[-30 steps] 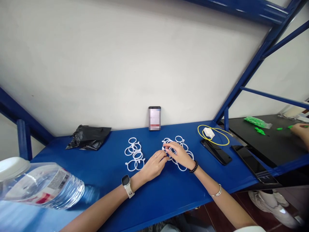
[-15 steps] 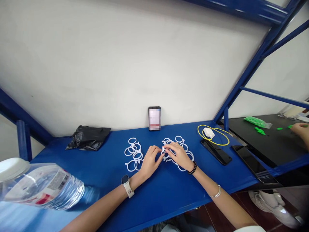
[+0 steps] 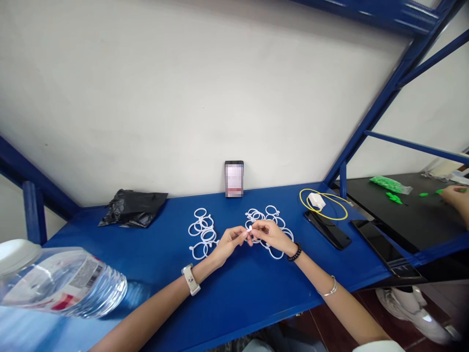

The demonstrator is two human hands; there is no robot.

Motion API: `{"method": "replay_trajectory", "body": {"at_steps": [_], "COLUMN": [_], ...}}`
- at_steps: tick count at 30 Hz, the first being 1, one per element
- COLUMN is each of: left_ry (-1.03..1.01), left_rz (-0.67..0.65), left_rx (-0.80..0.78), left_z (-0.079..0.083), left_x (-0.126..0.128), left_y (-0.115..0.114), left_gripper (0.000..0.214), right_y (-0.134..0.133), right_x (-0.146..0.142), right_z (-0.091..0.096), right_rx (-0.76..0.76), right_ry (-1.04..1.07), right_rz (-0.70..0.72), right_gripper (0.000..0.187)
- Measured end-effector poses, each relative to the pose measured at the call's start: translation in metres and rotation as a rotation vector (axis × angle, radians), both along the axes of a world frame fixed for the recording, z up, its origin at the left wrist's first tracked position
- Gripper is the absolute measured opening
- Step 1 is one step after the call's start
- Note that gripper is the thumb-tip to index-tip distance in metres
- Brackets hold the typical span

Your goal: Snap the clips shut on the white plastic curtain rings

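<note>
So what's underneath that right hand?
White rings show around the right hand, lying on the blue table. The hand covers part of that group, so how many rings are beneath it, and how they overlap there, can't be seen.

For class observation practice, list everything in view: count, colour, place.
wall: one, white, behind
frame: several bars, blue, both sides
shelf: one, blue, centre
rings: many, white, two shelf clusters
held piece: one, white, between grips
upright phone: one, black, against wall
flat phones: two, black, right
charger: one, white, right
cable: one, yellow, by charger
bag: one, black, shelf left
bottle: one, clear, front left
second table: one, black, right
green pieces: several, green, second table
other person's hand: one, right edge
shoes: count unclear, white, lower right
wristband: one, pale, left wrist
bracelets: two, black and silver, right arm
left grip: one, bare, centre
right grip: one, bare, centre
</note>
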State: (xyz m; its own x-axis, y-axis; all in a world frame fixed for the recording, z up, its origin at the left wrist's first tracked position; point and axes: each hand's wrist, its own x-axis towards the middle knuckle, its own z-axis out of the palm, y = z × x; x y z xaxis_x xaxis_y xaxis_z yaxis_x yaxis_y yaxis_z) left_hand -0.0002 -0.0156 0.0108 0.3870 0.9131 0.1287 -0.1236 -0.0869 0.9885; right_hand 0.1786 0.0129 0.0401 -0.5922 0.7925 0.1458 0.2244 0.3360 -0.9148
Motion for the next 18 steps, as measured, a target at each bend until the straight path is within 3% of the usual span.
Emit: {"method": "replay_trajectory", "body": {"at_steps": [4, 7, 13, 18], "left_ry": [-0.135, -0.118, -0.086, -0.205], "left_rz": [-0.098, -0.172, -0.224, -0.235], "left_rx": [-0.096, -0.139, -0.153, -0.181], "left_z": [0.001, 0.002, 0.005, 0.008], "left_x": [-0.002, -0.003, 0.001, 0.002], "left_y": [0.001, 0.000, -0.004, -0.003], "left_gripper": [0.043, 0.045, 0.047, 0.049], "right_y": [-0.004, -0.007, -0.008, -0.011], "right_x": [-0.001, -0.004, -0.010, -0.015], "right_z": [0.002, 0.000, -0.015, -0.020], "right_rx": [-0.254, -0.369, -0.409, -0.444], "right_ry": [0.106, 0.113, 0.201, 0.343], "right_rz": [0.166, 0.235, 0.142, 0.079], "right_gripper": [0.038, 0.042, 0.053, 0.056]}}
